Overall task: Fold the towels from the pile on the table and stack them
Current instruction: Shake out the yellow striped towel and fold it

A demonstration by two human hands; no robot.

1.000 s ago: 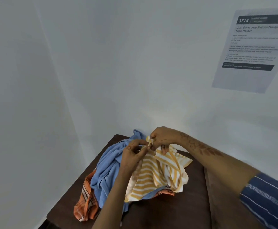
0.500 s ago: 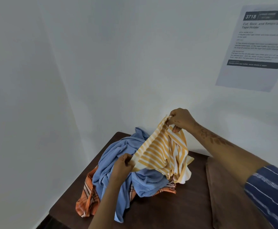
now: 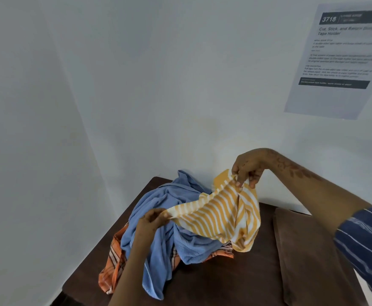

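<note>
Over the pile at 12 o'clock, left hand (image 3: 152, 219) and right hand (image 3: 248, 166) each pinch a corner of the yellow striped towel (image 3: 220, 217), nothing folded or stacked yet, blue towel (image 3: 158, 217) and orange towel (image 3: 112, 266) waiting.

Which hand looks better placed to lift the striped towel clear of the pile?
Probably the right hand: it pinches the yellow striped towel highest, while the left hand holds a corner low against the blue towel.

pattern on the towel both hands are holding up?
Yellow and white stripes on the towel, pinched by the left hand and right hand; head view.
</note>
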